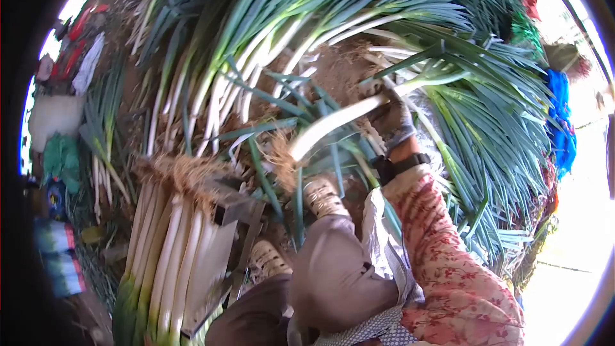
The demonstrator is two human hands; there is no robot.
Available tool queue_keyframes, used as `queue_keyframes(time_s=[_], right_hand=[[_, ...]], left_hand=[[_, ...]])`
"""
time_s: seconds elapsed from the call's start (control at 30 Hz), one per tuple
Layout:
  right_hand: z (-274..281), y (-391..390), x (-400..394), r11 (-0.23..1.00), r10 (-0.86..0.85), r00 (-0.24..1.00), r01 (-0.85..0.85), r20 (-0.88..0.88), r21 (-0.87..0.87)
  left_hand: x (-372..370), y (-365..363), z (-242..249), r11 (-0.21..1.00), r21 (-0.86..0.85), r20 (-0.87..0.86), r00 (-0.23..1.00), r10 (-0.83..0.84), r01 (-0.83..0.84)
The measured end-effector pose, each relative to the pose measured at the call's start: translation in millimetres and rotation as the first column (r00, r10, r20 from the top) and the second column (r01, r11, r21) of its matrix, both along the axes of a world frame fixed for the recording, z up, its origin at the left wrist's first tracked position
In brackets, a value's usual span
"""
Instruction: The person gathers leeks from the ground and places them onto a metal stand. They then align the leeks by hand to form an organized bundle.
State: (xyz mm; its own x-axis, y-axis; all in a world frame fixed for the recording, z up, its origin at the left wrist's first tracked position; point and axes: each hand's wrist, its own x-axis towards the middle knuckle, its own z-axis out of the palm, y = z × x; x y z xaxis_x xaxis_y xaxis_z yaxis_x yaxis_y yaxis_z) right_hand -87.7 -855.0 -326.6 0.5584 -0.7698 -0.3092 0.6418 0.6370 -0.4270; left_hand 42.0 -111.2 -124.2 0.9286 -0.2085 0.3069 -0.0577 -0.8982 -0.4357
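Note:
My right hand (394,118), dark with soil, is closed around a large green onion (339,125) near where its white stalk turns green. The stalk slants across the middle of the view, its bushy roots (282,157) to the lower left and its leaves to the right. A dark band circles my right wrist, below a red-patterned sleeve (435,237). Under the held onion lie loose green leaves (333,160), above my shoe (323,195). My left hand is out of view.
Piles of green onions lie ahead (275,19) and to the right (487,128). At lower left, a row of thick white stalks (170,250) lies roots upward beside a metal-edged frame (246,250). A green bag (62,163) and a blue cloth (559,118) sit at the sides.

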Motion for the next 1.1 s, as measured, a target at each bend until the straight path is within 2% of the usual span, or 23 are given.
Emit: queue_keyframes(time_s=[0.03,0.07,0.1,0.13,0.17,0.2,0.23,0.27,0.33,0.4,0.43,0.47,0.53,0.63,0.67,0.7,0.73,0.8,0.83,0.97,1.0,1.07,1.1], right_hand=[[1,2,1,0.990,0.134,0.980,-0.140,0.150,0.027],[13,10,8,0.986,0.133,0.975,-0.149,0.177,0.080],[24,18,15,0.978,0.129,0.971,-0.157,0.202,0.133],[37,27,19,0.987,-0.004,1.000,0.007,-0.019,0.160],[48,36,21,0.988,-0.065,0.996,0.055,0.066,0.142],[36,24,24,0.994,0.098,0.964,-0.082,0.247,-0.075],[23,11,26,0.934,0.284,0.883,-0.167,0.374,-0.317],[66,40,29,0.984,0.089,0.982,-0.060,0.168,-0.170],[87,47,32,0.883,0.416,0.858,-0.303,0.301,-0.357],[125,79,42,0.888,0.455,0.826,-0.393,0.334,-0.237],[151,114,53,0.974,0.225,0.955,-0.213,0.193,-0.079],[172,147,59,0.999,-0.018,1.000,0.017,0.007,0.030],[155,153,43,0.996,0.077,0.993,-0.080,-0.095,-0.030],[164,161,35,0.913,0.310,0.938,-0.250,0.152,-0.321],[196,183,43,0.962,0.080,0.994,-0.059,0.070,-0.266],[208,176,40,0.896,0.339,0.917,-0.247,0.209,-0.369],[229,185,50,0.921,0.230,0.956,-0.154,0.181,-0.357],[258,202,65,0.899,0.225,0.946,-0.110,0.233,-0.423],[268,214,66,0.861,0.400,0.863,-0.238,0.308,-0.450],[292,272,90,0.859,0.285,0.913,-0.109,0.290,-0.501],[299,290,91,0.821,0.327,0.890,-0.101,0.318,-0.562],[317,319,101,0.790,0.316,0.913,-0.102,0.259,-0.604],[325,334,101,0.341,-0.006,0.998,0.057,0.059,-0.938]], left_hand=[[2,8,3,0.995,0.002,-0.032,0.994,-0.100,0.100],[5,12,6,0.980,-0.002,-0.065,0.978,-0.196,0.197],[3,9,3,0.988,-0.086,-0.036,0.991,-0.129,0.126],[0,0,4,0.989,-0.090,0.003,0.993,-0.120,0.120],[-3,-9,5,0.989,-0.095,0.044,0.993,-0.105,0.109],[-5,-10,4,0.986,-0.112,0.048,0.992,-0.119,0.123],[-4,-8,4,0.983,-0.126,0.055,0.990,-0.129,0.135],[-4,-13,4,0.985,-0.122,0.074,0.990,-0.117,0.126],[-5,-15,4,0.982,-0.140,0.094,0.989,-0.116,0.129],[-7,-20,7,0.975,-0.120,0.161,0.973,-0.164,0.185],[-6,-18,7,0.966,-0.130,0.194,0.962,-0.194,0.222],[-7,-20,10,0.957,-0.151,0.224,0.951,-0.212,0.249],[-8,-23,13,0.940,-0.189,0.283,0.933,-0.224,0.283],[-9,-26,13,0.929,-0.202,0.309,0.921,-0.239,0.309],[-10,-24,12,0.926,-0.214,0.309,0.921,-0.238,0.311],[-10,-23,11,0.922,-0.225,0.313,0.920,-0.237,0.314],[-10,-24,12,0.918,-0.238,0.323,0.917,-0.232,0.317],[-12,-25,15,0.924,-0.227,0.338,0.915,-0.220,0.307],[-13,-25,15,0.925,-0.234,0.339,0.917,-0.210,0.299],[-12,-26,14,0.899,-0.266,0.378,0.896,-0.234,0.348],[-14,-25,15,0.912,-0.263,0.349,0.912,-0.215,0.316],[-17,-28,20,0.937,-0.246,0.296,0.940,-0.170,0.246],[-17,-26,19,0.926,-0.259,0.318,0.930,-0.185,0.273]])
